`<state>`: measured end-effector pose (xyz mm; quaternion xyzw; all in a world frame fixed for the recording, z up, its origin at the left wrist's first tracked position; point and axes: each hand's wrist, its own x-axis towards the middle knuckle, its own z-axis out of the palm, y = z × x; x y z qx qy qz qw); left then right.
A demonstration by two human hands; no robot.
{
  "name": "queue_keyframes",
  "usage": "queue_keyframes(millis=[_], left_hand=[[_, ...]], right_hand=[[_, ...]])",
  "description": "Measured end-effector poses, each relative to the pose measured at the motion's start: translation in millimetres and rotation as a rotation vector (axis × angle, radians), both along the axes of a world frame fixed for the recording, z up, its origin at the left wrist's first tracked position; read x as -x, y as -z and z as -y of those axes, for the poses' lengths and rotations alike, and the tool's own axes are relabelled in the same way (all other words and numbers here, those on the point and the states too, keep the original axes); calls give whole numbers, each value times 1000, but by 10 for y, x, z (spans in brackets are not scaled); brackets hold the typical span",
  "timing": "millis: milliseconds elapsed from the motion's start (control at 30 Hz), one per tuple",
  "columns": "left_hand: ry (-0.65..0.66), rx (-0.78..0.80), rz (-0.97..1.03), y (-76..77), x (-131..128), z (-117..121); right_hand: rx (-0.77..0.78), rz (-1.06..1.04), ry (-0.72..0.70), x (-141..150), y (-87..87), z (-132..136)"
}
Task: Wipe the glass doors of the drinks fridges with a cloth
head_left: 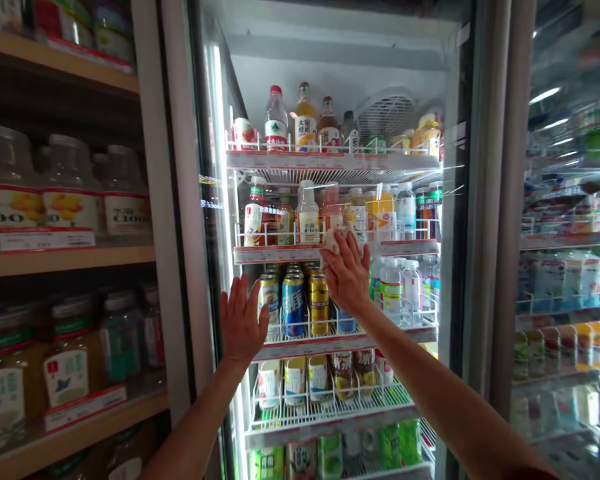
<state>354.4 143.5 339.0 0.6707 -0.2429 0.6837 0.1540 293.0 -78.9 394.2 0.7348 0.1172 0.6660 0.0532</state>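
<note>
Two hands (349,275), one pale cloth (333,241)

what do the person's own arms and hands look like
The left hand and right hand are bare, with no gloves, rings or watch showing. The left forearm and right forearm are uncovered too; only a bit of dark sleeve shows at the bottom right.

A white vertical strip (222,113) left of centre lights the fridge (325,67) brightly; wooden shelves (60,260) at left sit in shadow, pale glare streaks the glass (555,120) at upper right, and the outer edges look smeared
</note>
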Motion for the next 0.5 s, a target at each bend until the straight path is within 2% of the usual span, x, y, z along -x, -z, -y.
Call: queue_keyframes(millis=[33, 167, 233, 333, 367, 433, 500], left_hand=[[-3, 0, 3, 2, -2, -3], [-16, -5, 7, 10, -13, 2], [-15, -2, 7, 10, -17, 8], [-6, 9, 10, 9, -18, 11], [-4, 10, 8, 9, -16, 10], [-3, 8, 2, 11, -13, 6], [-1, 4, -7, 13, -10, 0]], right_hand=[[43, -12, -15, -1, 37, -31], [419, -79, -89, -2, 330, -85], [383, -35, -76, -25, 253, -46], [73, 72, -17, -69, -75, 18], [5, 82, -6, -75, -135, 23], [44, 17, 0, -57, -75, 9], [230, -96, -8, -8, 161, -13]])
